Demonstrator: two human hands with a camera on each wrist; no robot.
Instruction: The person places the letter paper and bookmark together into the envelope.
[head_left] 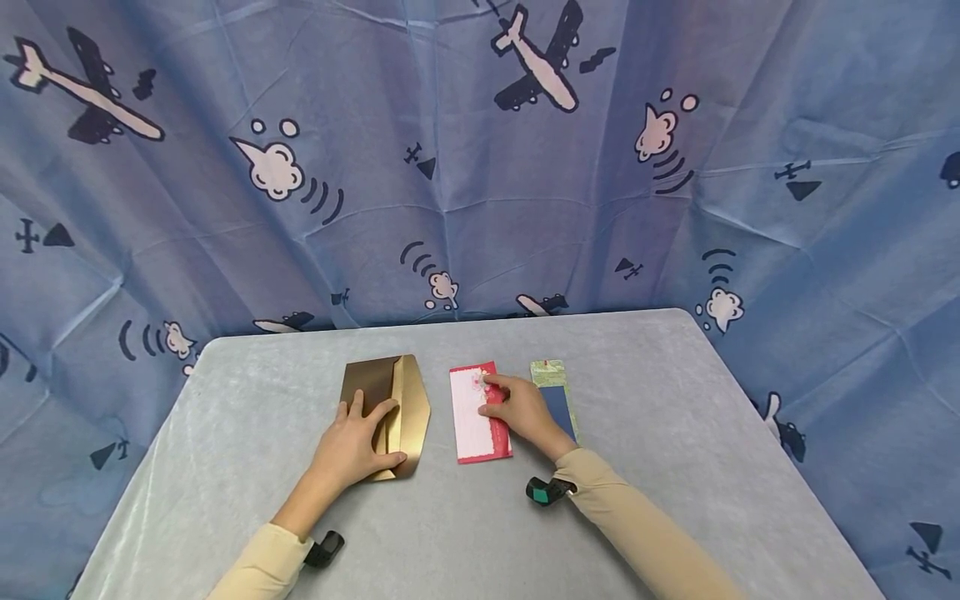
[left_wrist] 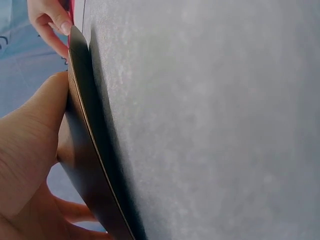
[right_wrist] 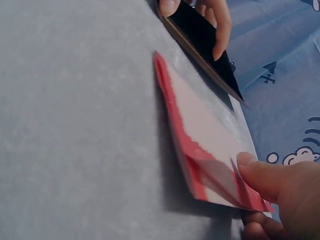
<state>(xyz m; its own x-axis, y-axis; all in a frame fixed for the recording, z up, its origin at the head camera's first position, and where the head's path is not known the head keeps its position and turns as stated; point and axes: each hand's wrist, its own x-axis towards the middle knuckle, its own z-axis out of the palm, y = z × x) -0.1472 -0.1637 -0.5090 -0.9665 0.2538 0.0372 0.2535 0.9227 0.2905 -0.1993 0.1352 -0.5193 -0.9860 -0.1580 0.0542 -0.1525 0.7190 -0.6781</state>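
Observation:
On the left of the table lies a gold envelope point(head_left: 414, 408), its flap spread out toward the right. My left hand point(head_left: 347, 446) rests on it with fingers spread, the thumb by the lower part of the opening. To the right is a red greeting card point(right_wrist: 192, 132) with a pale panel and a flower print. My right hand point(head_left: 523, 412) pinches the card's right side between thumb and fingers. Near that hand, the right wrist view shows the card's top leaf bowed up from the layer below.
Just right of the red card, partly behind my right hand, lies a green card with a dark blue panel point(head_left: 557, 407). A pale grey cloth covers the table point(head_left: 442, 533). Behind its far edge hangs a blue curtain point(head_left: 480, 208) printed with planes.

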